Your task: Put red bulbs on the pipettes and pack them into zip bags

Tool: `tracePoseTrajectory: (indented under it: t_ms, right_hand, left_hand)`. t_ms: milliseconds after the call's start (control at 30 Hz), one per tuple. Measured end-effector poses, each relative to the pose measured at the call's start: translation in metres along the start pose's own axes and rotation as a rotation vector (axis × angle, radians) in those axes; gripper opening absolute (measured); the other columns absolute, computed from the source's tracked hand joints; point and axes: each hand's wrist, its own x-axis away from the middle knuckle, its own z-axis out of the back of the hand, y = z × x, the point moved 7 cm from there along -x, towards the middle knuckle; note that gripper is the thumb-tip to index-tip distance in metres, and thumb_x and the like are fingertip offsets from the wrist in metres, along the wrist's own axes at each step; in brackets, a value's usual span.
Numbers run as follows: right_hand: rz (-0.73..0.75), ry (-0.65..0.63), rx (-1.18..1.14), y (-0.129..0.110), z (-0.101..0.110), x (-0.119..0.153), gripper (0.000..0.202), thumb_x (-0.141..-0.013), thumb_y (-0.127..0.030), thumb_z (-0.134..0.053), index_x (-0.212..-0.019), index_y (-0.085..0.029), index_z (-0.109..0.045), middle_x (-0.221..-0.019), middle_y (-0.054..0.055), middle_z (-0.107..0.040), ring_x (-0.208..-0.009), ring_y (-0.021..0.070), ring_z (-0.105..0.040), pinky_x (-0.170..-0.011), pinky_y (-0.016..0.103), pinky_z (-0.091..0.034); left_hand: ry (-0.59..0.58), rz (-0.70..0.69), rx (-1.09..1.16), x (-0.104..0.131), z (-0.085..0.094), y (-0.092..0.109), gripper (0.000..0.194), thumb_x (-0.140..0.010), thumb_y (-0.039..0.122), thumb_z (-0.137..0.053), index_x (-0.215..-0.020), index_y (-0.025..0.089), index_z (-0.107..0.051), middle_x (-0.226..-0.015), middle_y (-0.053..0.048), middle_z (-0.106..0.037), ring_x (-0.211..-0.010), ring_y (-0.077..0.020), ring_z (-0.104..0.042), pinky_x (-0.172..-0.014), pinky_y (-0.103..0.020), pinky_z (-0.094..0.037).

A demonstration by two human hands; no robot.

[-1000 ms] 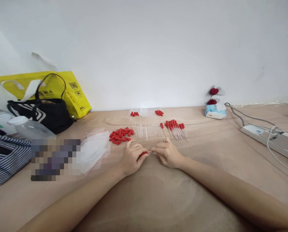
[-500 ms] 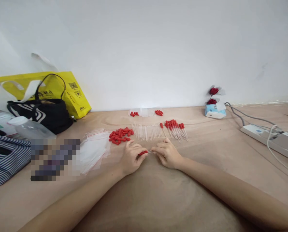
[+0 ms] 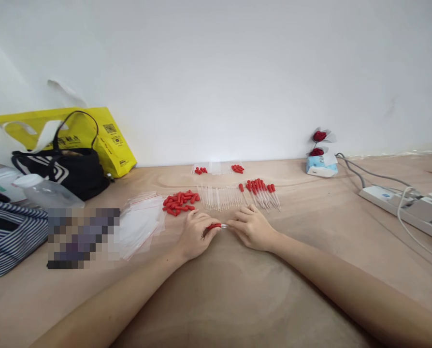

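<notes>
My left hand (image 3: 197,234) pinches a red rubber bulb (image 3: 213,226) between thumb and fingers. My right hand (image 3: 252,228) holds a thin clear tube (image 3: 224,225), whose left end meets the bulb. Beyond my left hand lies a pile of loose red bulbs (image 3: 180,202). A row of clear tubes (image 3: 221,198) is laid out behind both hands. To the right of that row are several tubes with red bulbs on their ends (image 3: 261,188). Clear plastic bags (image 3: 138,224) are fanned out left of my left hand.
Near the wall, small red bulbs (image 3: 237,168) lie by clear plastic. At left stand a yellow bag (image 3: 118,145), a black bag (image 3: 81,174), a bottle (image 3: 49,191) and a striped bag (image 3: 13,241). At right are a blue-white packet (image 3: 322,165) with red flowers and a power strip (image 3: 390,203).
Both hands remain nearly in place around the bulb and tube. The fingers of my right hand have drawn closer together. The view has shifted very slightly.
</notes>
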Motion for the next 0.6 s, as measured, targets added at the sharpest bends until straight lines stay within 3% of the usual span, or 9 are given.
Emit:
tracePoseTrajectory:
  t_ms: [100,233,333,433,600]
  right_hand:
    - [-0.119,0.017,0.039,0.017,0.003,0.001,0.024,-0.08,-0.02,-0.043,-0.097,-0.019,-0.06,-0.079,0.007,-0.061,-0.077,0.0183,-0.047,-0.066,0.031,-0.023]
    - [-0.603,0.113,0.077,0.075,0.01,0.003,0.029,-0.077,-0.019,-0.041,-0.102,-0.015,-0.054,-0.079,0.007,-0.062,-0.081,0.0201,-0.051,-0.071,0.031,-0.026]
    - [-0.892,0.093,0.127,0.108,0.007,-0.001,0.025,-0.079,-0.024,-0.039,-0.096,-0.014,-0.053,-0.079,0.008,-0.063,-0.078,0.0214,-0.054,-0.073,0.033,-0.027]
    - [-1.005,-0.002,0.177,0.122,-0.004,-0.012,0.024,-0.081,-0.028,-0.037,-0.09,-0.014,-0.055,-0.079,0.012,-0.063,-0.079,0.0237,-0.056,-0.075,0.036,-0.026]
    - [-1.037,-0.117,0.209,0.124,-0.016,-0.018,0.023,-0.079,-0.024,-0.039,-0.088,-0.014,-0.058,-0.082,0.014,-0.064,-0.079,0.0246,-0.057,-0.076,0.04,-0.023]
  left_hand:
    - [0.086,0.108,-0.007,0.001,0.004,-0.014,0.031,-0.077,0.031,-0.052,-0.106,0.02,-0.051,-0.101,-0.006,-0.061,-0.095,-0.0207,-0.053,-0.089,-0.041,-0.032]
    - [0.08,0.271,0.056,0.001,0.001,-0.034,0.038,-0.075,0.028,-0.054,-0.111,0.018,-0.045,-0.107,-0.008,-0.056,-0.098,-0.0213,-0.052,-0.085,-0.038,-0.039]
    - [0.058,0.273,0.053,0.0,0.0,-0.034,0.032,-0.074,0.027,-0.054,-0.104,0.019,-0.049,-0.106,-0.007,-0.056,-0.101,-0.0225,-0.05,-0.087,-0.04,-0.038]
    - [0.057,0.253,0.038,0.0,0.001,-0.031,0.026,-0.074,0.026,-0.055,-0.099,0.02,-0.052,-0.102,-0.005,-0.057,-0.099,-0.0229,-0.049,-0.086,-0.041,-0.038]
    - [0.016,0.236,0.037,0.0,-0.002,-0.029,0.016,-0.073,0.025,-0.056,-0.089,0.02,-0.056,-0.094,-0.004,-0.058,-0.093,-0.0218,-0.051,-0.083,-0.04,-0.039]
